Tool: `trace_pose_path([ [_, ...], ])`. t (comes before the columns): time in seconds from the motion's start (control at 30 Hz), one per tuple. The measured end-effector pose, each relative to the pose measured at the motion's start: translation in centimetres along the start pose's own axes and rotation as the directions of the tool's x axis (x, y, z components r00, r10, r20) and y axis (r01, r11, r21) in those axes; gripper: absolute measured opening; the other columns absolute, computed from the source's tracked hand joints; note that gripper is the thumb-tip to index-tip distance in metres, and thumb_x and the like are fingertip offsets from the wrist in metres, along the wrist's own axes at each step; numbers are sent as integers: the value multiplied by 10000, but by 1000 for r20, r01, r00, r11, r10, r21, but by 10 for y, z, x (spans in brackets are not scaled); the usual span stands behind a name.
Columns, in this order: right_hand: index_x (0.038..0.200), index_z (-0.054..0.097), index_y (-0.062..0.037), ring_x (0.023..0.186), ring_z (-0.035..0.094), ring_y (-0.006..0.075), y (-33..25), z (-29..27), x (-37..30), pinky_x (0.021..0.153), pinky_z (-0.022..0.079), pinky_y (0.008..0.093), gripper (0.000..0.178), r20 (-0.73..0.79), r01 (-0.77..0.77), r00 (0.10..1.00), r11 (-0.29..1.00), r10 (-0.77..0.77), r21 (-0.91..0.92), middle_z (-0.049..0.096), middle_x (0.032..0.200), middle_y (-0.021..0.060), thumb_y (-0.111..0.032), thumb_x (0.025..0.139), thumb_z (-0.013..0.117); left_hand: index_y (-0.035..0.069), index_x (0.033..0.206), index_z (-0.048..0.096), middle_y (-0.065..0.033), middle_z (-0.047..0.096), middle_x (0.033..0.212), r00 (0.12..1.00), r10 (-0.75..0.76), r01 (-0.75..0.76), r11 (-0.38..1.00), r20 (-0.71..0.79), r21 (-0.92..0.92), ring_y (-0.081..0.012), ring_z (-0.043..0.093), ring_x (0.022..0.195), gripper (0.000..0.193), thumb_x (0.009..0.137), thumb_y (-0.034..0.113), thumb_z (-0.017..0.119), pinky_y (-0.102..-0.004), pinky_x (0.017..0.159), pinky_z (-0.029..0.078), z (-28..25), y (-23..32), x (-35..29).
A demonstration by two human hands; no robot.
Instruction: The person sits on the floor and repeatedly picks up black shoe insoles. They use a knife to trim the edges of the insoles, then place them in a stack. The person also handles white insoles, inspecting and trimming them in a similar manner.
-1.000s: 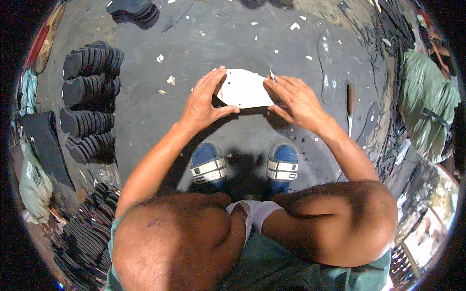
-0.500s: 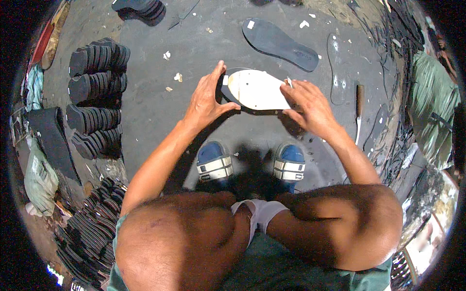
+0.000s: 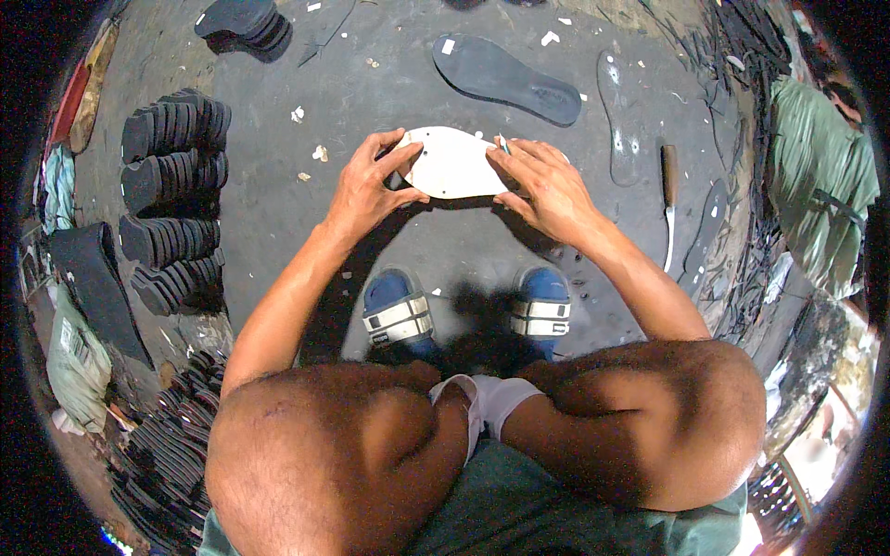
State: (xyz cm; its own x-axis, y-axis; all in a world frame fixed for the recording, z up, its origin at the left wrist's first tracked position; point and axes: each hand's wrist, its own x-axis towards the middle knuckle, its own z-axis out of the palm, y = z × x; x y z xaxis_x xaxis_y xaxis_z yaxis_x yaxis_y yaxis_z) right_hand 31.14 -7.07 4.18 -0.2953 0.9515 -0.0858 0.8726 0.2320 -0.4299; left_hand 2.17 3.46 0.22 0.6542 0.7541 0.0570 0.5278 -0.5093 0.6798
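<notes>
Between my hands is a white sole-shaped template (image 3: 451,165) with a few small dark holes, a dark edge showing along its near side. My left hand (image 3: 375,181) is closed on its left end, fingertips at the far edge and thumb at the near one. On the right end, my right hand (image 3: 542,181) grips it, fingers laid over the top and thumb along the near edge. A thin, pale, pointed thing (image 3: 503,144) sticks up at my right fingers; its kind is unclear. Beyond lies a large dark sole (image 3: 505,82) with a white patch.
Several rows of stacked black soles (image 3: 174,176) stand at the left, with another stack (image 3: 246,28) at the far left. A wooden-handled knife (image 3: 668,190) lies at the right beside a sole outline (image 3: 619,120). Dark offcut strips and a green sack (image 3: 820,185) line the right side.
My left fingers have closed over the template's left end, where they were spread before. The black rim that showed there is now covered. The whole view has shifted slightly.
</notes>
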Motion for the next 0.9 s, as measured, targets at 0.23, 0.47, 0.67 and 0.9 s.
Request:
trace_pose_path([
  [0.23,1377,637,-92,1175,635,348,-1,-18,-29,996,506,465,415,-98,-91,985,909,143,407,652,1300,158,-215,984,682,138,1334,690,-131,551,1522,997,68,-68,998,-48,1,-352,533,1387,820,601,366,977,-477,1140,476,5,6,0],
  [0.47,1213,685,-46,842,651,319,1,-6,-47,776,485,420,243,-138,-58,988,990,76,127,655,888,132,-164,1002,658,148,1310,696,-127,561,1505,995,94,-89,988,-36,125,-355,559,1341,762,639,405,951,-463,1097,506,10,5,-1],
  [0.67,1107,691,-61,779,612,294,-8,-3,-38,724,441,414,184,-181,3,983,1000,-3,0,645,852,101,-197,984,675,154,1325,703,-119,551,1523,996,81,-78,995,-42,67,-359,541,1361,788,628,425,949,-481,1119,485,11,3,-3],
  [0.9,1111,676,-56,856,612,293,-1,14,-34,801,452,442,226,-132,32,990,996,-43,-82,643,892,102,-229,966,681,153,1324,707,-133,544,1530,994,92,-90,995,-56,47,-362,535,1368,785,626,418,950,-487,1126,476,15,1,-5],
])
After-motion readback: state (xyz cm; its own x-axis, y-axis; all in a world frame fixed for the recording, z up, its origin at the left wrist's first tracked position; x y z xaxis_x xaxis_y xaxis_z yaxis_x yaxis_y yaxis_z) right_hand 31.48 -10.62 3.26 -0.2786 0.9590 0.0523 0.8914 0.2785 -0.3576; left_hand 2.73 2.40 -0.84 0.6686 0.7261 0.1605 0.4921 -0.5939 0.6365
